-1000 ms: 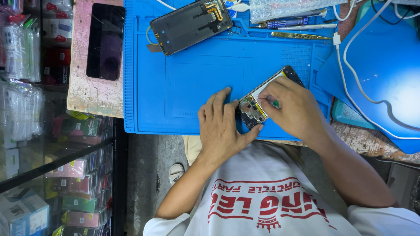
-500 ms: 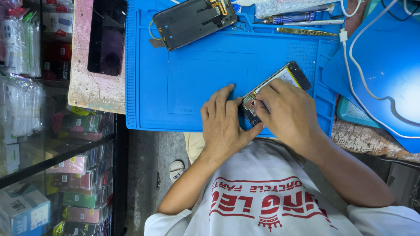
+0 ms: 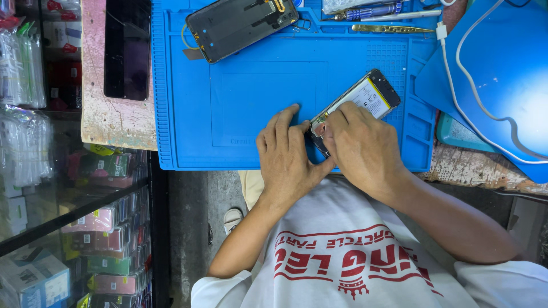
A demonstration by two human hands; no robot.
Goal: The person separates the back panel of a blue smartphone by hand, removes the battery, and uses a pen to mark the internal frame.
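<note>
Fingertips (image 3: 334,118) of my right hand (image 3: 365,151) press down on the near end of the opened phone (image 3: 357,104), bunched close together over the exposed parts there. Whether they pinch a small part or a tool I cannot tell; the hand covers that spot. My left hand (image 3: 285,157) lies just beside it, fingers (image 3: 282,122) slightly spread and flat on the mat (image 3: 240,91), with the thumb side touching the phone's near corner to steady it.

Phone position: face down, back cover off, lying at a slant on the right part of the blue mat, its far end pointing up and to the right. A white-labelled battery (image 3: 365,97) shows in the open body, with a dark band at the far end.

Step in hand, as I judge it: work on a small component at the phone's near end, one hand bracing, the other acting on the part. The next move calls for light, steady pressure from the right fingertips, with the left hand holding the body so that it does not slide on the mat.

Surroundings: a second phone body (image 3: 240,23), also open, lies at the far edge of the mat, well apart from my hands. A screwdriver (image 3: 371,11) and tweezers (image 3: 391,28) lie far right of it. A white cable (image 3: 456,85) runs across a blue sheet (image 3: 508,63) at the right. A dark screen panel (image 3: 127,48) rests on a pink board (image 3: 114,125) at the left.
</note>
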